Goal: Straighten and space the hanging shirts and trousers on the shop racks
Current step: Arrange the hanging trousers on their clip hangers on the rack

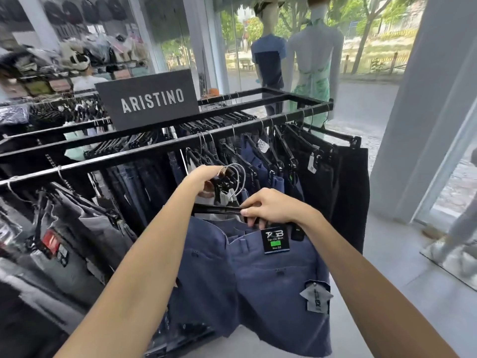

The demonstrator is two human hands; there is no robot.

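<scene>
Blue shorts (258, 285) on a black clip hanger (219, 209) are off the rack, held in front of me. My left hand (206, 177) grips a bunch of metal hanger hooks (236, 177) above the shorts. My right hand (268, 206) pinches the hanger bar and the waistband just above a black size tag (275, 240). Behind them the black rack rail (144, 149) carries dark trousers and jeans (322, 177) on hangers, unevenly spaced. A grey paper tag (316, 297) dangles from the shorts.
A black ARISTINO sign (149, 100) stands on the rack's top. Grey shorts (77, 236) hang on the left. Two mannequins (296, 55) stand by the window behind. A white pillar (423, 125) and a passing person's leg (454, 233) are at right.
</scene>
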